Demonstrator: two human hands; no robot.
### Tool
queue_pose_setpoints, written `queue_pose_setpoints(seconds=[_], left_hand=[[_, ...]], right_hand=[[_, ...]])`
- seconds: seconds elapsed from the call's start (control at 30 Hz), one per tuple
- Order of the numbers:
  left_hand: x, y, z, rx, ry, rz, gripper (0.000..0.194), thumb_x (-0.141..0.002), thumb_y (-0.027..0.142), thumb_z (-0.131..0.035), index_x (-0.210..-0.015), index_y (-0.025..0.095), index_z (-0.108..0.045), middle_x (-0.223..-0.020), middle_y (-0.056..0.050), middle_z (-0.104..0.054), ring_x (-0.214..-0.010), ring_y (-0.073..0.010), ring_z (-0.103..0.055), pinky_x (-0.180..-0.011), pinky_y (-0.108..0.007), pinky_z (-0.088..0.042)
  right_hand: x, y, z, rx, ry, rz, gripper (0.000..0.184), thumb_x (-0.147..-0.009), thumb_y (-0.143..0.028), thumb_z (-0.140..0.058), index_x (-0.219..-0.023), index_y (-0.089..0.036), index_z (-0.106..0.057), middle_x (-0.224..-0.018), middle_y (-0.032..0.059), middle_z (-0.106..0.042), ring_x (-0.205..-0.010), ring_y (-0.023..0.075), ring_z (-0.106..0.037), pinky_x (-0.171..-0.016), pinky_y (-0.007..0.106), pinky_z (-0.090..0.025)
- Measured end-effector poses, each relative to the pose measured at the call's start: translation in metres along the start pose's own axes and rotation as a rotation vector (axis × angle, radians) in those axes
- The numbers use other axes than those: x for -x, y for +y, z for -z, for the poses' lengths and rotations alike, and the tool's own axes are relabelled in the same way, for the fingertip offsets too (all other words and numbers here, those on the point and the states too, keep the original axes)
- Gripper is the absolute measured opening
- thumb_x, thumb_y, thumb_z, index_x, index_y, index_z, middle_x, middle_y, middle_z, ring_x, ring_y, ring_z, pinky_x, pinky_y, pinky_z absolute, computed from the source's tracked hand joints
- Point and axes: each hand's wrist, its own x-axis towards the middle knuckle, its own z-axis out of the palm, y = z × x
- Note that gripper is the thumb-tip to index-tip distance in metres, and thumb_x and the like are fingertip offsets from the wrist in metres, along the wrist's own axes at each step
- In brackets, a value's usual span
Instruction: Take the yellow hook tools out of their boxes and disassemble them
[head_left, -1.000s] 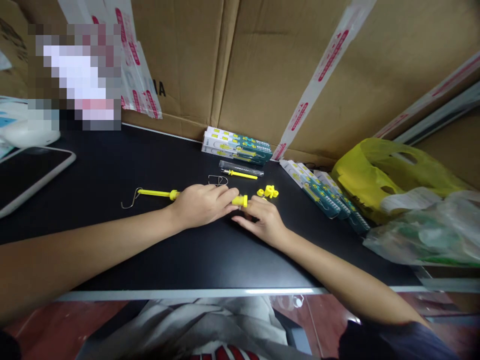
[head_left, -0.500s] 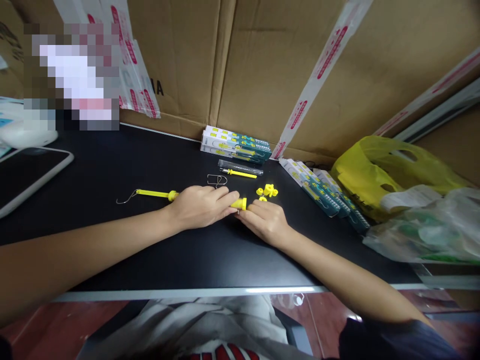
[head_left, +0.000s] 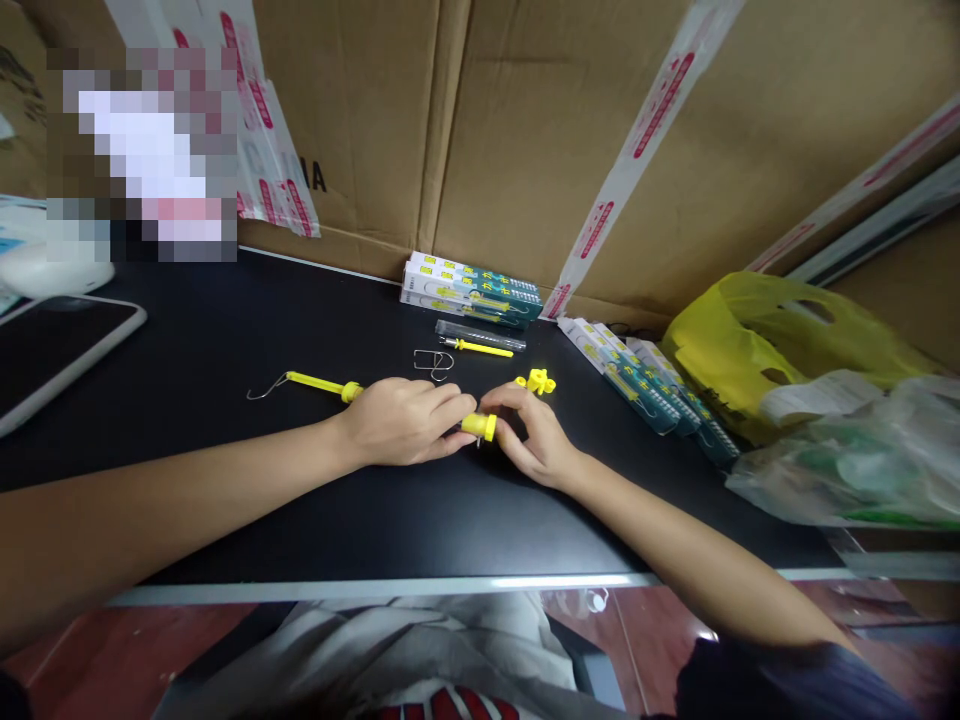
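My left hand (head_left: 401, 422) is wrapped over the middle of a yellow spring scale (head_left: 319, 383), hiding much of its tube. The scale's metal hook (head_left: 264, 389) and thin yellow rod stick out to the left. At its right end, a yellow end cap (head_left: 490, 427) shows beyond my left fingers. My right hand (head_left: 541, 440) is curled at this cap, index finger at its top and thumb at its side, with a gap behind the fingertips. Several small yellow parts (head_left: 538, 381) lie just behind my right hand. A bent wire piece (head_left: 433, 362) lies behind my left hand.
Behind the hands lie a clear tube (head_left: 480, 334) and a yellow rod (head_left: 484, 348). Printed boxes (head_left: 472, 290) stand by the cardboard, and more boxes (head_left: 622, 370) lie to the right near a yellow plastic bag (head_left: 712, 330). A phone (head_left: 67, 345) is at left.
The spring scale has shifted slightly right and toward me at its capped end. My right fingers have opened from a tighter pinch into a wider curl around the cap.
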Motion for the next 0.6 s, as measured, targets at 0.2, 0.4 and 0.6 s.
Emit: queue_pose_setpoints(seconds=[0.2, 0.4, 0.6], left_hand=[[-0.0007, -0.0003, -0.0004, 0.019, -0.022, 0.012, 0.029, -0.096, 0.038, -0.037, -0.087, 0.017, -0.054, -0.07, 0.0, -0.061, -0.061, -0.0126, -0.061, -0.051, -0.024, -0.038], [-0.0027, -0.0013, -0.0003, 0.02, 0.0, -0.002, 0.029, -0.096, 0.036, -0.035, -0.083, 0.017, -0.053, -0.067, 0.001, -0.06, -0.058, -0.0136, -0.06, -0.05, -0.026, -0.037], [-0.0034, 0.0016, 0.002, 0.019, 0.037, -0.029, 0.029, -0.096, 0.036, -0.035, -0.081, 0.017, -0.052, -0.065, 0.002, -0.061, -0.056, -0.0132, -0.06, -0.051, -0.026, -0.037]], right_hand=[[0.0016, 0.0036, -0.005, -0.031, 0.014, 0.022, 0.022, -0.091, -0.013, -0.047, -0.111, -0.02, -0.052, -0.096, 0.0071, -0.067, -0.086, 0.0157, -0.063, -0.076, 0.03, -0.052], [0.0021, 0.0033, -0.0066, 0.006, 0.039, 0.049, 0.022, -0.091, -0.012, -0.047, -0.11, -0.02, -0.055, -0.091, 0.0051, -0.069, -0.081, 0.0132, -0.066, -0.073, 0.025, -0.053], [0.0038, 0.002, -0.0085, 0.111, 0.02, 0.114, 0.026, -0.09, -0.007, -0.04, -0.11, -0.018, -0.051, -0.083, 0.0046, -0.067, -0.066, 0.011, -0.063, -0.058, 0.019, -0.049]])
